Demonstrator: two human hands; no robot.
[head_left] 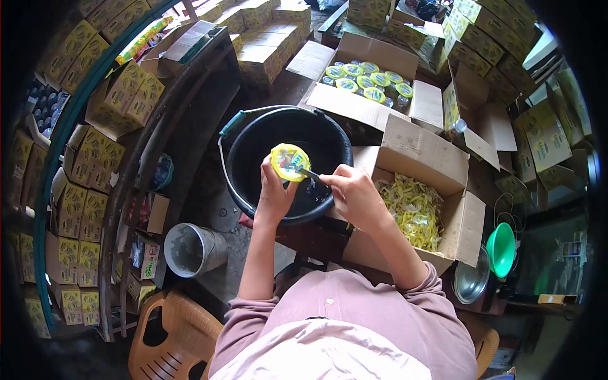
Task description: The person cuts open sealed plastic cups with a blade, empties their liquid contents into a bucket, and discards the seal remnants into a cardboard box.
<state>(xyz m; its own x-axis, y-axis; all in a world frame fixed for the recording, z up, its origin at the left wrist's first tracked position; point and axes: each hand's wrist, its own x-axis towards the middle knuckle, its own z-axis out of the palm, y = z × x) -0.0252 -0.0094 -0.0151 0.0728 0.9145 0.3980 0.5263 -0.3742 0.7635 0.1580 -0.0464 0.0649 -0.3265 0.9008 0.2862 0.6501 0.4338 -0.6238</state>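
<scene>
Over a black bucket (237,158), my left hand (273,197) holds up a cup with a yellow printed lid (286,158). My right hand (356,193) grips a small dark-handled blade (309,173), whose tip touches or lies just over the lid's right side. Dark liquid seems to be in the bucket. Right of my right hand, an open cardboard box (423,149) holds a heap of yellow and clear plastic scraps (411,212). Behind it, another open box (354,106) contains several cups with yellow-green lids (364,81).
A grey bucket (195,250) stands at lower left, near a brown plastic chair (174,332). Printed cartons (85,209) fill the left shelves, and more cartons (491,35) are stacked at back right. A green bowl (501,250) and a metal bowl (472,278) are at right.
</scene>
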